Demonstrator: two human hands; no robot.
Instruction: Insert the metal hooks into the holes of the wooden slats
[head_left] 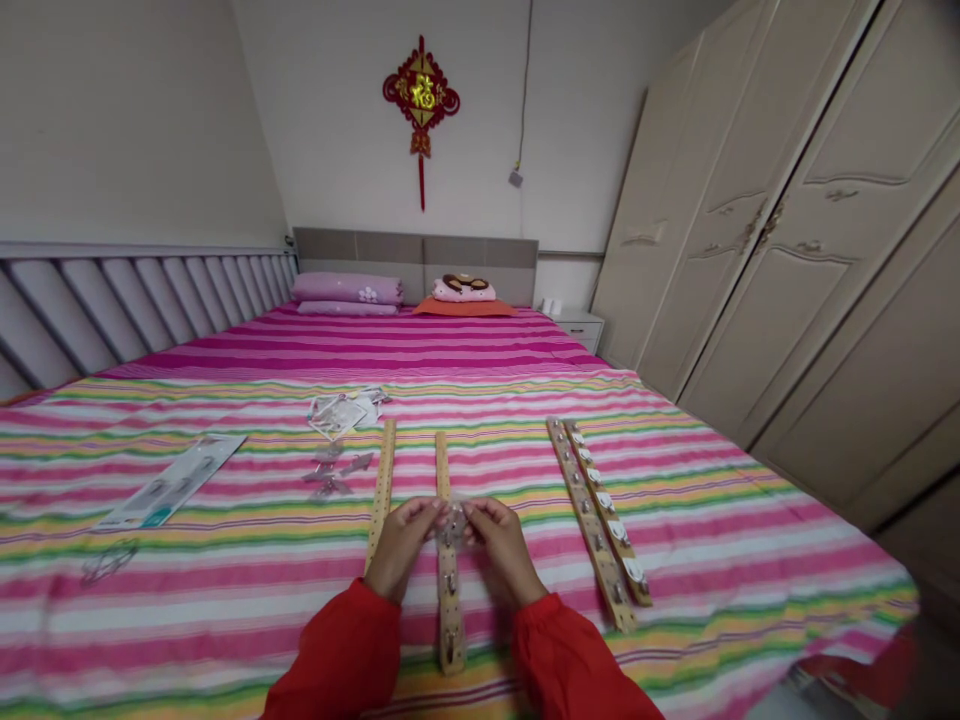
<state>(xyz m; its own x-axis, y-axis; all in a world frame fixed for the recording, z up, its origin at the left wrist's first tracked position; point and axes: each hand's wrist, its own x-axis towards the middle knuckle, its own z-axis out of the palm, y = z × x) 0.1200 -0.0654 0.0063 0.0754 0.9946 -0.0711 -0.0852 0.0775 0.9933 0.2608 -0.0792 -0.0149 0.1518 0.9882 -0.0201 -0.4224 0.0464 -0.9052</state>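
Observation:
My left hand (401,545) and my right hand (502,545) meet over a wooden perforated strip (448,600) lying on the striped bedspread (225,560). Both hands pinch a small clear packet with a metal hook (453,522) between the fingertips, just above the strip. A second wooden strip (381,490) lies just left of my left hand. Two more strips with metal hooks fitted (600,520) lie to the right of my right hand. Both sleeves are red.
Loose clear packets and hooks (337,470) and torn wrappers (341,412) lie at the left centre. A long card package (176,482) and another clear piece (109,562) lie further left. Pillows (349,290) sit at the headboard; a wardrobe (787,250) stands at right.

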